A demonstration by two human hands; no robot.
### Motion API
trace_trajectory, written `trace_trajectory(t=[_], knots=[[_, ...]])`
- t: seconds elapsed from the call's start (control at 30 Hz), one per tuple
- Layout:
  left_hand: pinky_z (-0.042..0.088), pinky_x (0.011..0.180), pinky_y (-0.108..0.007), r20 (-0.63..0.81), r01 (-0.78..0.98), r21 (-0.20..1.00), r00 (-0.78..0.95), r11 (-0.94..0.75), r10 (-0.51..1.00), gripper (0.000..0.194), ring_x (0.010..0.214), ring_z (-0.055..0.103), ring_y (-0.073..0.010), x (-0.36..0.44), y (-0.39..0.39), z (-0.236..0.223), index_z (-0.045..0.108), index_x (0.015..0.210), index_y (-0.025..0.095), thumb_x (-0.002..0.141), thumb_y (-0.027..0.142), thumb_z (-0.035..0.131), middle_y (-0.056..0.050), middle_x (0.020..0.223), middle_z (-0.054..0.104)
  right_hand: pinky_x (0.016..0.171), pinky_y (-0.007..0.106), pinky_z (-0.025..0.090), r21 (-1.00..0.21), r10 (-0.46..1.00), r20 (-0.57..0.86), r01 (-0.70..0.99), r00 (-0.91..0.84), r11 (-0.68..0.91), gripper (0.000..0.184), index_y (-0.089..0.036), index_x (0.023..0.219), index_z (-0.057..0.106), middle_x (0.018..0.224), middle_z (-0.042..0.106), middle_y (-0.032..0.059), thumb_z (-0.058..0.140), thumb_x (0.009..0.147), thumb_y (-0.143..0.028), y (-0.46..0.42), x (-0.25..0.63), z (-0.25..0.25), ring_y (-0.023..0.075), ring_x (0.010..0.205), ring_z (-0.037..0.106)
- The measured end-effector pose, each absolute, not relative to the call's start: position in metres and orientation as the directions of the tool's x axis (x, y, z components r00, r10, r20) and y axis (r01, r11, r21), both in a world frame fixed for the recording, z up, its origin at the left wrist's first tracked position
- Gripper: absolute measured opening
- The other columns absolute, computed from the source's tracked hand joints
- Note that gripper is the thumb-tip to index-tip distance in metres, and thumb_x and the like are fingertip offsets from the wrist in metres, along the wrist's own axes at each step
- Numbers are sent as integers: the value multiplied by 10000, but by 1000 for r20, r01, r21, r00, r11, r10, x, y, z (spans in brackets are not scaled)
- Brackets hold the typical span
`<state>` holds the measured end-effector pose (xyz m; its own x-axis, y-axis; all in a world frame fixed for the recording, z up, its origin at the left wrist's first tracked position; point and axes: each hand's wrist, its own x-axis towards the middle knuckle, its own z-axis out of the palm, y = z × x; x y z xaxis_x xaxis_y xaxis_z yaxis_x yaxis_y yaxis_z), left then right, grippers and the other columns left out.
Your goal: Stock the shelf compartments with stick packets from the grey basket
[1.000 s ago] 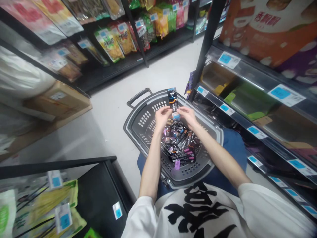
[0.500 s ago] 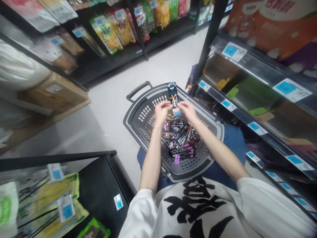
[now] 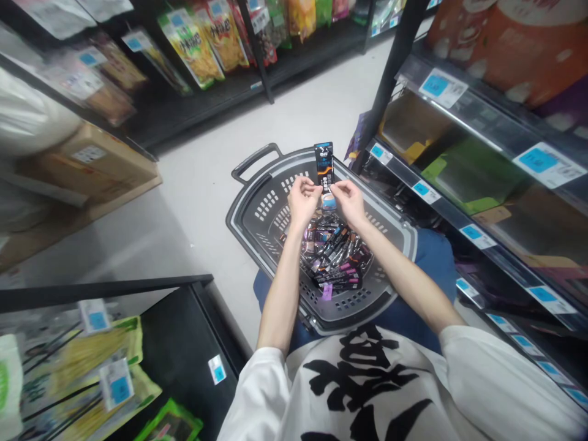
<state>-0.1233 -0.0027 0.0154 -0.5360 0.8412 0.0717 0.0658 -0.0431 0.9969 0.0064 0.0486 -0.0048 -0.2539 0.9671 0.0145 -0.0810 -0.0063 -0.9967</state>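
Black and glossy, one packet (image 3: 324,164) is pinched near its opposite edges by the left hand (image 3: 303,201) and right hand (image 3: 350,201), above the sachets (image 3: 337,251) in the basket (image 3: 335,318). Steadying it seems the current step; moving it calls for one firm pinch.

From my remote post I could see lettering in several spots but read none with certainty. Small white characters stood on the black sachet (image 3: 324,160), too fine for me to spell out. Bold black brush-style characters crossed the white T-shirt (image 3: 367,381), folded by the cloth. Dark, blurred characters marked the green-and-yellow snack bag (image 3: 189,50). The blue-and-white price tag (image 3: 547,164) on the right bore digits I could not settle, and the cardboard box (image 3: 120,166) wore a white label (image 3: 89,153) of fuzzy print
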Motion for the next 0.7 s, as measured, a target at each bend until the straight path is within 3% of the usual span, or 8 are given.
trace_trajectory(t=[0.1, 0.23, 0.37, 0.43, 0.53, 0.7], knots=[[543, 777, -283, 128, 121, 989, -474, -80, 871, 129, 780, 666, -140, -122, -3, 14, 652, 846, 201, 798, 267, 752, -28, 882, 702, 819, 329, 532, -996, 977, 77, -48, -201, 69, 497, -235, 873, 622, 875, 655, 22, 726, 725, -697, 48, 6, -4, 182, 815, 637], [580, 837, -326, 90, 19, 996, -389, -90, 917, 325, 916, 719, -189, -118, -2, 13, 692, 1041, 193, 777, 342, 809, -90, 1086, 740, 828, 363, 540, -990, 973, 135, -60, -189, 126, 499, -229, 898, 702, 952, 686, 52, 701, 758, -707, 47, 8, -3, 203, 851, 641], [567, 968, -385, 97, -82, 988, -326, -130, 940, 316, 1028, 722, -220, -116, 0, 10, 704, 1056, 175, 801, 338, 794, -105, 1111, 759, 728, 358, 561, -995, 961, 85, -67, -262, 70, 564, -257, 1091, 716, 1080, 686, 60, 733, 736, -695, 44, 9, 0, 185, 804, 633], [596, 880, -382, 47, -135, 987, -303, -91, 952, 290, 961, 733, -225, -116, 0, 8, 711, 1047, 177, 848, 386, 751, -94, 1049, 769, 683, 337, 555, -997, 972, 54, -62, -227, 41, 612, -261, 1157, 686, 1037, 691, 55, 786, 703, -659, 44, 9, 0, 163, 744, 618], [594, 698, -348, -39, -207, 978, -273, -19, 961, 329, 784, 728, -213, -117, 0, 7, 718, 1051, 184, 864, 454, 737, -79, 951, 772, 642, 327, 534, -998, 983, 13, -60, -182, 2, 567, -231, 1059, 703, 977, 701, 57, 814, 682, -640, 45, 9, -1, 143, 676, 592], [553, 617, -301, -7, -229, 972, -243, -51, 970, 342, 685, 706, -182, -118, -1, 9, 744, 1040, 164, 856, 451, 741, -71, 902, 783, 577, 292, 504, -992, 981, -8, -123, -196, -33, 527, -211, 920, 723, 883, 715, 38, 865, 618, -619, 49, 10, 0, 117, 611, 566]])
